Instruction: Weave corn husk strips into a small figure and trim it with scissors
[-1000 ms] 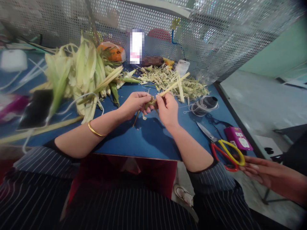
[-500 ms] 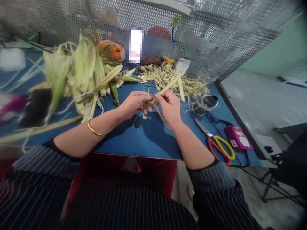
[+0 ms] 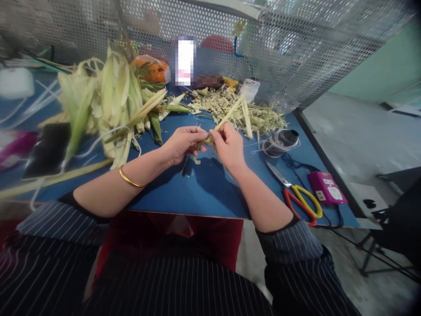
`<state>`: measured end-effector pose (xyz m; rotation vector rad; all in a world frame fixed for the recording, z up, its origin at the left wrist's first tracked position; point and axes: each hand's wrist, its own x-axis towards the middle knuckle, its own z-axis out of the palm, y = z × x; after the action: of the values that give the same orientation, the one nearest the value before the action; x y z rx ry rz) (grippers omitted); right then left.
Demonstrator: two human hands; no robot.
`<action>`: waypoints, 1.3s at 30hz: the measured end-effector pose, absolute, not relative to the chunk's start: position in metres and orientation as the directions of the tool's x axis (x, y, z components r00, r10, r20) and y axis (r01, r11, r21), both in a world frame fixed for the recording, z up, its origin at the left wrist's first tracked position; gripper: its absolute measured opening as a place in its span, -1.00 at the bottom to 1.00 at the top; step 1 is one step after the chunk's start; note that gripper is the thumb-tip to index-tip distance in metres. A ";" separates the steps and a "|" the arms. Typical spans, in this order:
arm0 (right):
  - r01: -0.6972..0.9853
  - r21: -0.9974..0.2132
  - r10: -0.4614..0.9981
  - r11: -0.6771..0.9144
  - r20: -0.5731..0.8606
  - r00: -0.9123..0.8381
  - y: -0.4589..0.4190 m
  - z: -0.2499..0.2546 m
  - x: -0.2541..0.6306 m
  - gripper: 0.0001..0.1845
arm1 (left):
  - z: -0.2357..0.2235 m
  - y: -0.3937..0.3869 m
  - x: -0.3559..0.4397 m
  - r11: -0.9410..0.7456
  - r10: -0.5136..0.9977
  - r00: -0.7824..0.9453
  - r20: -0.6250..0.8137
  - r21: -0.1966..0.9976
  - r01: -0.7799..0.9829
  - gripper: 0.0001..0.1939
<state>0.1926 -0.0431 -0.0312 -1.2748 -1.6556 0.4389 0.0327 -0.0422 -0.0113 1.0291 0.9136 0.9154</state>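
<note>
Over the blue table, my left hand and my right hand meet at the fingertips around pale corn husk. A long pale husk strip sticks up and away from my right thumb and fingers, which pinch it. My left thumb and fingers are closed on the husk piece's near part, where thin brownish ends hang below. My fingers partly hide the join between the pieces. A small husk scrap lies beneath my left fingertips.
Whole corn husks heap at the left, beside a dark phone. Husk trimmings lie at the back. On the right are a thread spool, scissors and a purple power socket box. A mesh panel borders the rear.
My right hand has shifted slightly left and rolled, still pinching the strip. The thin ends that hung under my right hand are now mostly out of sight. My left hand stays nearly in place.
</note>
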 end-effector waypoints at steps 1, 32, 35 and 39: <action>0.520 -0.762 0.891 0.385 0.455 0.008 -0.043 -0.031 0.193 -0.72 | -0.012 -0.042 0.032 0.260 0.921 0.345 -0.182 0.946 -0.193 -0.89; 0.255 -0.820 0.855 0.513 0.463 -0.232 -0.049 -0.011 0.203 -0.93 | -0.020 -0.029 0.033 0.054 0.986 0.167 -0.013 0.969 -0.243 -0.91; 0.361 -0.698 0.773 0.618 0.624 -0.117 -0.050 -0.011 0.202 -0.89 | -0.019 -0.031 0.035 0.076 0.976 0.218 -0.020 0.966 -0.249 -0.90; 0.336 -0.710 0.746 0.619 0.666 0.035 -0.049 -0.012 0.202 -0.75 | -0.018 -0.034 0.035 0.053 0.979 0.206 -0.011 0.979 -0.198 -0.81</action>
<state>0.2025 -0.0492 -0.0117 -0.9320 -1.5628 0.3988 0.0353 -0.0344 -0.0182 1.1264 0.9269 1.1254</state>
